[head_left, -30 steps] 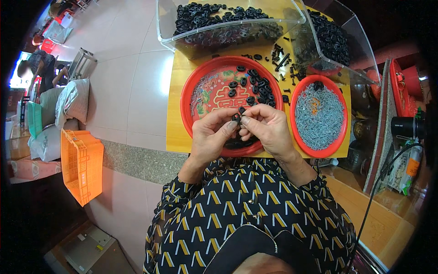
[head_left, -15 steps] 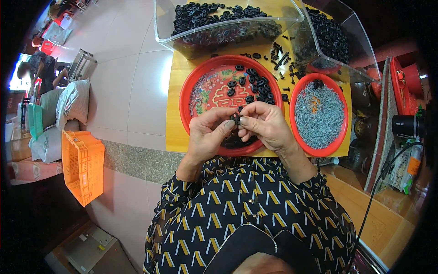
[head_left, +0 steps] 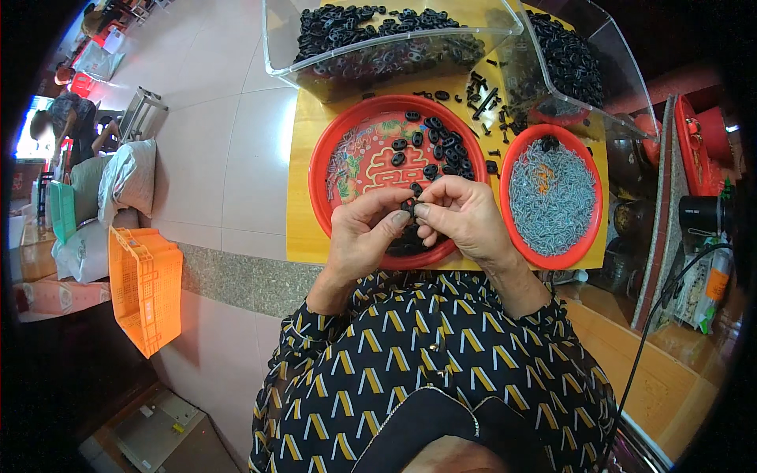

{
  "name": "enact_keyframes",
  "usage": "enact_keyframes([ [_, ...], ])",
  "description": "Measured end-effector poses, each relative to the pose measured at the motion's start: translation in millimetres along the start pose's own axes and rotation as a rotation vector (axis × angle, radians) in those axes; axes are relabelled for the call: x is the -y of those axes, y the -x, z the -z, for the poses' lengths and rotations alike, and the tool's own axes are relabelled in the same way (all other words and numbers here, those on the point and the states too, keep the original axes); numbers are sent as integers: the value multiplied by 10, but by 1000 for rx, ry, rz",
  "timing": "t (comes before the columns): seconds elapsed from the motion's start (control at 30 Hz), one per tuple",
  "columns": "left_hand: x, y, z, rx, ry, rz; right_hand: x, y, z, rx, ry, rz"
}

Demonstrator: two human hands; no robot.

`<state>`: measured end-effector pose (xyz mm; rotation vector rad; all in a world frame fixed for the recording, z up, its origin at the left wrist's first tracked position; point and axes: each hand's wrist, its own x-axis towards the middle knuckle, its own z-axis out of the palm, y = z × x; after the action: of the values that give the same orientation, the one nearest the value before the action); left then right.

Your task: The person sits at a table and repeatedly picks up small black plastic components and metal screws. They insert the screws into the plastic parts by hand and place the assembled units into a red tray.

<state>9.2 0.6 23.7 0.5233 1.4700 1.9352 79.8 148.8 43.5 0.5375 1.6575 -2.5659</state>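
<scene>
Between the fingertips of both hands is a small black oval plastic piece (head_left: 408, 206) with holes. My left hand (head_left: 364, 236) pinches it from the left with thumb and forefinger. From the other side, my right hand (head_left: 460, 214) is closed on it too, its lower fingers curled. Both hands hover over the near part of a round red tray (head_left: 317, 169). Several loose black oval pieces (head_left: 452, 146) lie along the tray's right side, and some small screws are scattered on its left. More black pieces show under my hands, partly hidden.
A red oval dish (head_left: 597, 189) full of grey screws stands right of the tray. Behind are clear plastic bins (head_left: 394, 51) heaped with black parts; loose black bits lie on the yellow tabletop (head_left: 303, 236). An orange crate (head_left: 146, 292) sits on the floor at left. People appear far left.
My left thumb and forefinger have eased slightly apart around the black piece, and a reddish spot now shows on it. Both hands stay in nearly the same place.
</scene>
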Motion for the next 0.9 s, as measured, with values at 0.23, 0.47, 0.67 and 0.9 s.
enact_keyframes([
  [0.23,-4,10,43,36,-27,5,-95,-62,126,130,-97,16],
  [0.47,-61,-33,38,75,-258,-121,-188,-84,146,168,-180,-5],
  [0.67,-65,-49,45,112,-250,-134,-182,-74,147,185,-202,-2],
  [0.9,-42,-45,2,38,-338,-180,-209,-119,82,134,-170,65],
])
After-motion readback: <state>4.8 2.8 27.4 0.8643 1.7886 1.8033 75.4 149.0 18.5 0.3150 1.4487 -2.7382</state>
